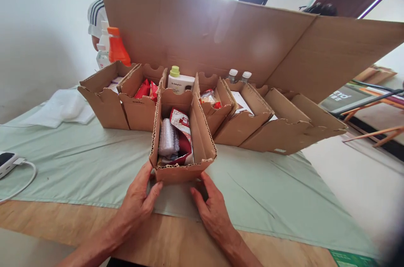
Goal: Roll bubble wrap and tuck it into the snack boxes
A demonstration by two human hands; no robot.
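Both hands — left hand and right hand — press spread, open fingers against the cardboard box's near end, steadying it on the green cloth without gripping it.

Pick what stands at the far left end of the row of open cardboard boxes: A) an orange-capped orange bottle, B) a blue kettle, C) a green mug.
A: the orange-capped orange bottle stands behind the leftmost brown cardboard box, beside clear bottles.
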